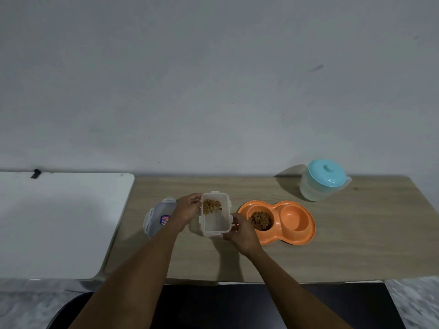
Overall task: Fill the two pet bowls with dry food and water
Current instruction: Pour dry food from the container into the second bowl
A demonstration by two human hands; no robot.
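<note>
An orange double pet bowl (297, 241) lies on the wooden table. Its left well holds brown dry food (260, 220); its right well (295, 218) looks bare. A clear rectangular food container (216, 224), lid off, with some kibble at its far end, is held between both hands just left of the bowl. My left hand (187, 208) grips its far left corner. My right hand (240, 230) grips its near right side. A clear water pitcher (322, 180) with a turquoise lid stands at the back right, apart from both hands.
The container's clear lid (158, 218) with a blue and red sticker lies left of my left hand. A white table (59, 222) adjoins the wooden table (356, 245) on the left. A grey wall rises behind. A dark chair seat shows below the table's front edge.
</note>
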